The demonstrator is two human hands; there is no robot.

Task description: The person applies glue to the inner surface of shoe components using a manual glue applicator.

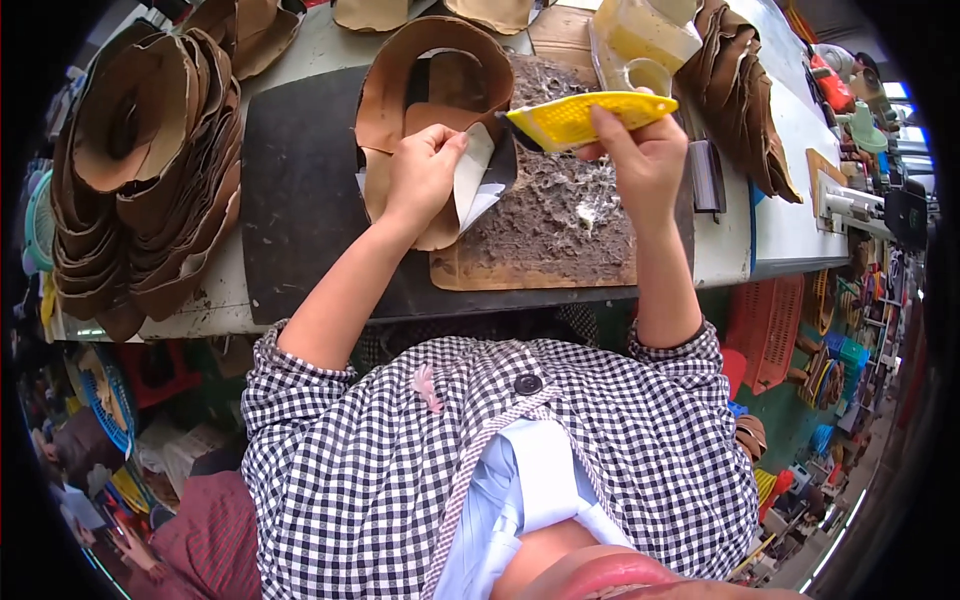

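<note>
A brown leather shoe upper [384,105], curved into a loop, lies on a black mat [290,190] and overlaps a glue-crusted board [530,275]. With fingers pinched, my left hand [425,175] holds the upper's near part, by a pale lining flap [472,165]. My right hand [645,155], raised over the board, grips a yellow-handled brush [585,115]. Its dark end points left, close to the upper's right side. My left palm and fingers hide part of the leather beneath them.
Stacked brown uppers [185,235] stand at the table's left, with another stack [740,95] at the right. Behind the board is a translucent tub [650,45] with yellowish contents. A small dark-edged block [706,178] lies right of the board. Another person's maroon clothing [215,535] shows at lower left.
</note>
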